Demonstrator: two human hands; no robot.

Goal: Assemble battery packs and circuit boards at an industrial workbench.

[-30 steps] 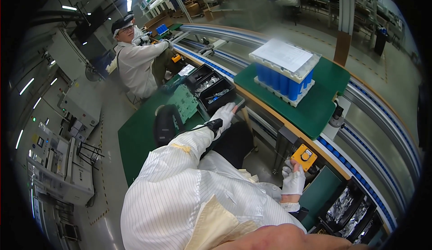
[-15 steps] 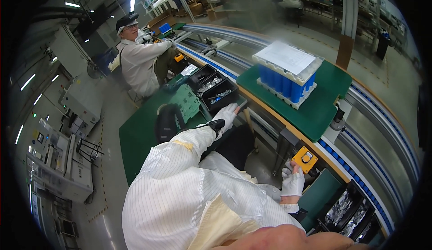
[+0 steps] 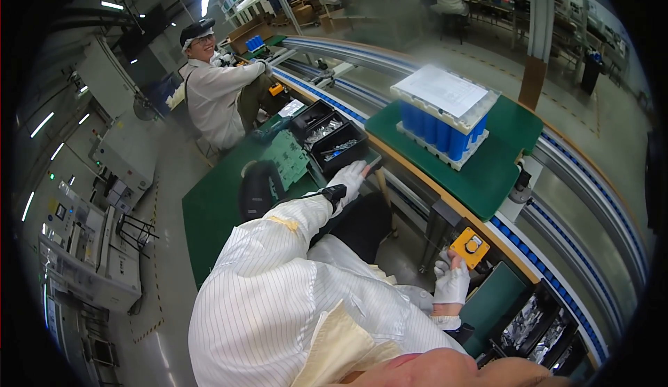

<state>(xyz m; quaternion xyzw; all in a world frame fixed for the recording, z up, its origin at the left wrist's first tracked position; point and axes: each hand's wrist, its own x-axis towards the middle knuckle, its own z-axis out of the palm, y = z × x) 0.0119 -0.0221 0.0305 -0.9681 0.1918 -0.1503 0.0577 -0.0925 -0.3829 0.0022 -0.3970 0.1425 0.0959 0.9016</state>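
Observation:
My left hand (image 3: 348, 178), in a white glove with bare fingertips, lies stretched out at the table edge beside a black parts bin (image 3: 337, 146). Its fingers look straight, and nothing shows in them. Lower on the right, my right hand (image 3: 451, 281), gloved the same way, has its fingers curled at the near left corner of a yellow control box (image 3: 470, 248) with a black knob. A fingertip touches the box; the palm side is hidden. Beyond both hands, a block of blue cylindrical cells (image 3: 445, 129) between white holders stands on a green board (image 3: 390, 126), a white sheet on top.
A roller conveyor (image 3: 550, 275) runs diagonally past the bench. Black bins of silvery parts (image 3: 523, 323) stand at lower right. Left of my left arm are a green table (image 3: 216, 206), a black chair back (image 3: 261, 188) and green plates (image 3: 287, 157). A seated co-worker (image 3: 219, 101) is farther back.
The whole view has shifted very slightly. Both my hands keep their places, and the cell block has not moved. The co-worker's head has turned a little.

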